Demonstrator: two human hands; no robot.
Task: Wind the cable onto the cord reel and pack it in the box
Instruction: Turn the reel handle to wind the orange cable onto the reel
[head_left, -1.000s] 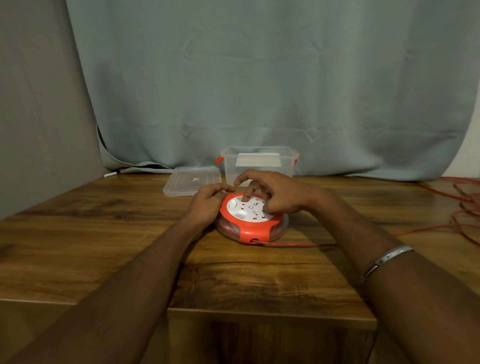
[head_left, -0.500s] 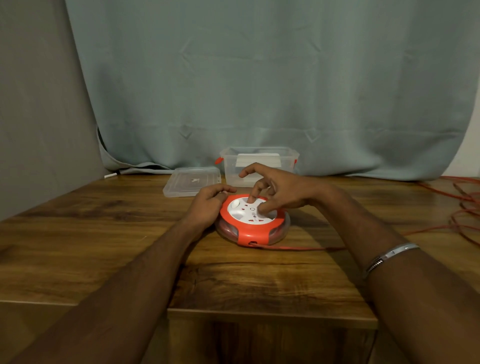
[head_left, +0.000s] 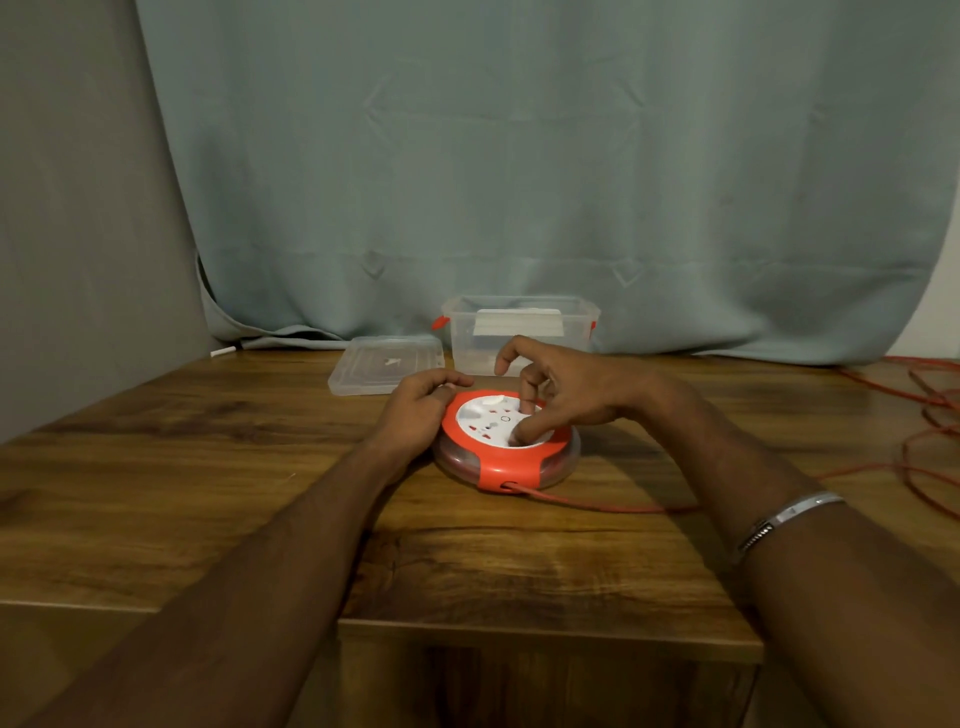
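The cord reel (head_left: 506, 441) is lying flat on the table (head_left: 208, 467), round face up, directly ahead of the person and between the two hands. The left hand (head_left: 415, 410) is cupping the reel's left rim, its grip curled against the orange edge as if steadying it. The right hand (head_left: 561, 389) is reaching over the top from the right, with a fingertip and the thumb pressing down into the white centre disc, the index finger lifted clear; this looks like the hand that is turning the winder, though the recess or knob it is using is lying hidden under the fingers. The cable (head_left: 597, 503) is leaving the reel through the orange slot on the near side and running off to the right along the table, toward loose loops lying at the right edge of the view, well apart from the reel. So the slack is feeding in from the right, on the right arm's side. How much cable is left is hard to judge, since the loops are being cut off by the frame. The box (head_left: 519, 332) is standing open just behind the reel, with its lid (head_left: 387, 364) lying flat beside it to the left; a pale object inside the box is too unclear to name.
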